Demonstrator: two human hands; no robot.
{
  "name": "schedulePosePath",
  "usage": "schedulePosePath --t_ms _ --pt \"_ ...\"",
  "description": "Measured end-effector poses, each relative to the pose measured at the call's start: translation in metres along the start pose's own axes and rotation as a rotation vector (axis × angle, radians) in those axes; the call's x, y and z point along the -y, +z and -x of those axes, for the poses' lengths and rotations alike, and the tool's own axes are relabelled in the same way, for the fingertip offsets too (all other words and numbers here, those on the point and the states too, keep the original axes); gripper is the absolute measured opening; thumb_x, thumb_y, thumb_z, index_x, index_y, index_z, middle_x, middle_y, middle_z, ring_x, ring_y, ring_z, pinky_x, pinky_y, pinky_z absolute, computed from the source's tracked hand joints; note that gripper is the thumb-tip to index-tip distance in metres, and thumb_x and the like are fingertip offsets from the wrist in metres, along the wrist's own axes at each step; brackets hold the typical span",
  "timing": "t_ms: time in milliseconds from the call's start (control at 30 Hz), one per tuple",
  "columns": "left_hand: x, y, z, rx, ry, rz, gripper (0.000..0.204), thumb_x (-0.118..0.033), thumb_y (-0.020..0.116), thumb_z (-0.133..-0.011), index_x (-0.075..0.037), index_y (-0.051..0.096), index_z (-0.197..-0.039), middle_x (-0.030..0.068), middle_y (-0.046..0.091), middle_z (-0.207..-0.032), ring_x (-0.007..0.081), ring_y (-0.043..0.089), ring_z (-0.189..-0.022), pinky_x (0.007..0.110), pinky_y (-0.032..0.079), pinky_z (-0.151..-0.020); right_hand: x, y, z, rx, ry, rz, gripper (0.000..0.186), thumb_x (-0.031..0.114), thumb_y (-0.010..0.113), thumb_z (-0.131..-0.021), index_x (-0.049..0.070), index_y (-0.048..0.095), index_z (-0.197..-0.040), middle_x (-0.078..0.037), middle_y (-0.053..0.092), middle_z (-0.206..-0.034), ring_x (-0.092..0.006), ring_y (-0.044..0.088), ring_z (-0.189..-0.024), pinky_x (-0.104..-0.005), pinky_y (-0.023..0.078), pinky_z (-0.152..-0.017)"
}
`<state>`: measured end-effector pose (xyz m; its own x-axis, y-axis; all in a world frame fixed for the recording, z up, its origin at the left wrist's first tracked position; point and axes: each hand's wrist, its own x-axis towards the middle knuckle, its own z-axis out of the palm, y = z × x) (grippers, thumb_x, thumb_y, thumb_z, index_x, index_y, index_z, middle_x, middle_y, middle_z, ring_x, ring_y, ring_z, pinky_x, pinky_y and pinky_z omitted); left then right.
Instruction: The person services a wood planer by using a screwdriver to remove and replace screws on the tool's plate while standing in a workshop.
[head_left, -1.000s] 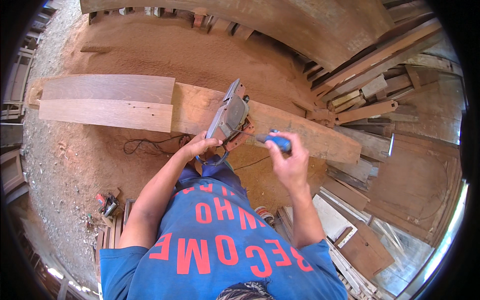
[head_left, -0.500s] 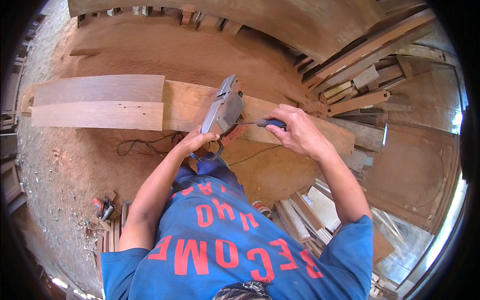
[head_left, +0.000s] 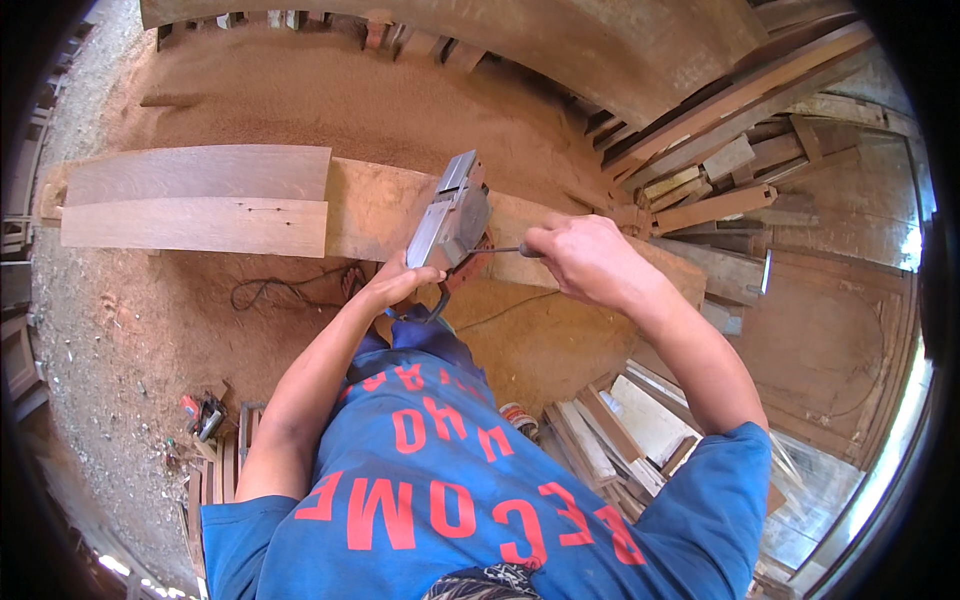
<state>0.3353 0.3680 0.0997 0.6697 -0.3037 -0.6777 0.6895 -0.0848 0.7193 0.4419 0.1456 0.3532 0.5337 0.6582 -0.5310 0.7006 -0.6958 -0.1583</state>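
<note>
Over the near edge of the thick bench plank point(head_left: 375, 200), an electric hand planer point(head_left: 448, 215) is tilting, its metal sole facing up and toward the plank's left end; whether it is also touching the plank cannot be told. At that same edge, the left hand point(head_left: 400, 282) is pinching the planer's lower end between thumb and fingers. Above the plank's right half, the right hand point(head_left: 585, 255) is wrapping round a screwdriver point(head_left: 500, 249), whose shaft is pointing leftward at the planer's side; the tip's seating is not showing clearly. Slippage is presenting the chief hazard: a poorly seated tip could be skating off under twisting force, scoring the housing or jabbing toward the left hand. The one-handed hold could also be yielding to torque, letting the planer roll or drop on the plank's near side. On that side, a dark cable point(head_left: 262, 285) is lying on the floor point(head_left: 190, 330); if it is feeding the planer power, an accidental start could be endangering the fingers.
</note>
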Motion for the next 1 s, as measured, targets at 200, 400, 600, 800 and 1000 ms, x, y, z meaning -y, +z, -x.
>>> schedulePosePath --t_ms 200,400,600,800,1000 --pt "0.006 0.003 -0.007 0.041 0.052 -0.019 0.087 -0.041 0.079 -0.078 0.010 0.050 -0.142 0.0218 0.064 -0.129 0.0300 0.059 -0.120 0.040 0.045 -0.106 0.002 0.014 0.001 0.142 0.140 0.113 0.016 0.010 0.065 -0.087 0.002 0.066 -0.101 -0.021 0.071 -0.088 -0.0420 0.072 -0.086 -0.0486 0.059 -0.077" --pt "-0.007 0.008 0.004 -0.011 0.085 0.013 0.079 -0.034 0.080 -0.078 0.010 0.055 -0.138 0.0208 0.067 -0.125 0.0292 0.061 -0.119 0.037 0.046 -0.106 0.008 0.044 0.003 -0.048 0.119 0.341 0.014 0.011 0.066 -0.088 0.003 0.064 -0.098 -0.018 0.073 -0.085 -0.0355 0.074 -0.084 -0.0463 0.060 -0.072" --pt "0.021 0.012 -0.016 -0.051 0.039 -0.061 0.096 -0.040 0.082 -0.075 0.013 0.043 -0.145 0.0269 0.060 -0.138 0.0335 0.058 -0.129 0.038 0.044 -0.111 0.010 0.074 -0.009 0.013 0.134 0.356 0.008 0.011 0.063 -0.088 0.005 0.068 -0.089 -0.014 0.074 -0.081 -0.0305 0.075 -0.084 -0.0436 0.059 -0.069" --pt "0.023 0.016 -0.019 -0.034 -0.029 -0.061 0.106 -0.044 0.084 -0.073 0.015 0.036 -0.146 0.0303 0.056 -0.143 0.0361 0.057 -0.133 0.039 0.043 -0.113 0.011 0.095 -0.017 0.086 0.070 0.346 0.011 0.014 0.063 -0.088 0.006 0.068 -0.094 -0.013 0.072 -0.077 -0.0296 0.073 -0.085 -0.0441 0.051 -0.075" --pt "0.003 0.016 -0.003 -0.033 0.007 -0.029 0.097 -0.040 0.083 -0.074 0.015 0.043 -0.142 0.0284 0.060 -0.139 0.0347 0.059 -0.129 0.039 0.045 -0.110 0.018 0.108 -0.023 -0.138 0.097 0.365 0.008 0.016 0.064 -0.087 0.011 0.070 -0.085 -0.009 0.073 -0.076 -0.0266 0.074 -0.081 -0.0416 0.054 -0.074"
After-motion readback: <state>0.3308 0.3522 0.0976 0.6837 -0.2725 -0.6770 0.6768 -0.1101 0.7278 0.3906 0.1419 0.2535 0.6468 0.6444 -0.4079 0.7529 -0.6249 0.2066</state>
